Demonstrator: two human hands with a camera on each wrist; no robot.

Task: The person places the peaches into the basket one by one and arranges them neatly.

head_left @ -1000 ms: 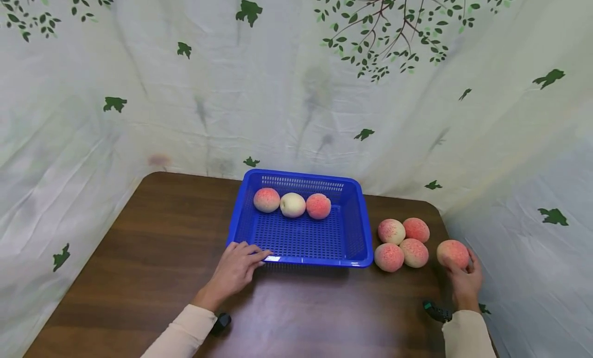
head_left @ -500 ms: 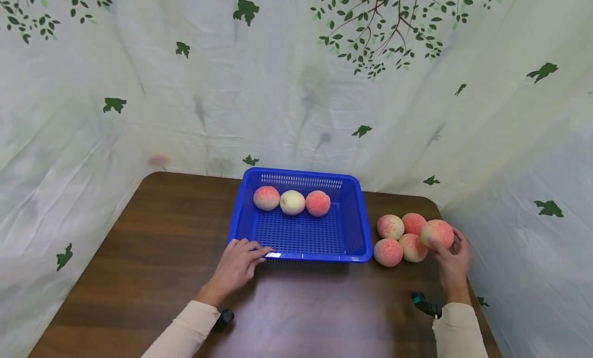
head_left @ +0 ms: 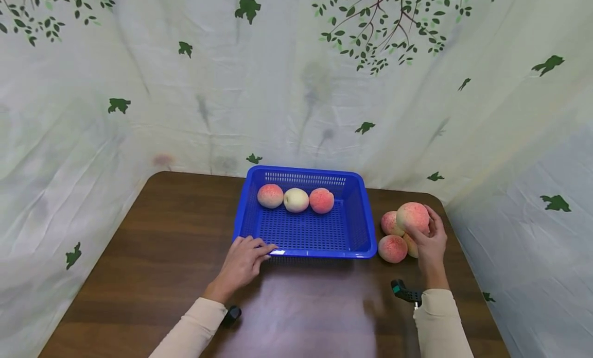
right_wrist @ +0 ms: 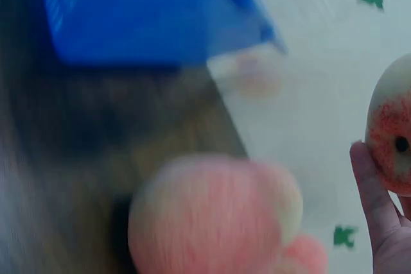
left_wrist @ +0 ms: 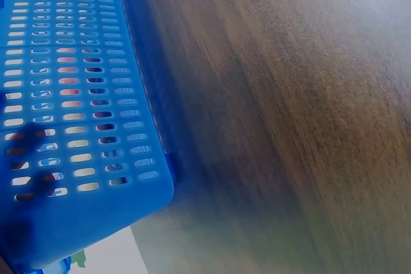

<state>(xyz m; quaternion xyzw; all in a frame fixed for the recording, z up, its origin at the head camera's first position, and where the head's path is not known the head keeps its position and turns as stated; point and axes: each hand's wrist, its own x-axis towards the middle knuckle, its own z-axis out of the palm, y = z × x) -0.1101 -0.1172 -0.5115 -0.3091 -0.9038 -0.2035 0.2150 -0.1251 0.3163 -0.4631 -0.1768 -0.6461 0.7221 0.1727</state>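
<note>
A blue perforated basket [head_left: 366,229] stands at the back middle of the brown table [head_left: 162,244], and three peaches [head_left: 296,199] lie in a row along its far wall. My left hand [head_left: 244,259] rests on the basket's near left rim, fingers fairly straight. My right hand [head_left: 428,237] grips a pink peach [head_left: 411,215] lifted above a small pile of peaches [head_left: 392,248] to the right of the basket. In the right wrist view the held peach [right_wrist: 393,136] shows at the right edge, with a blurred peach [right_wrist: 215,219] below it. The left wrist view shows the basket's wall [left_wrist: 77,94].
A leaf-printed white cloth [head_left: 296,80] hangs close behind and on both sides of the table. The table's right edge lies just right of the peach pile. Bare wood stretches left of the basket and in front of it.
My right hand has lifted a peach from the table's right edge and carried it up and left, over the pile. The left hand has stayed on the basket rim.
</note>
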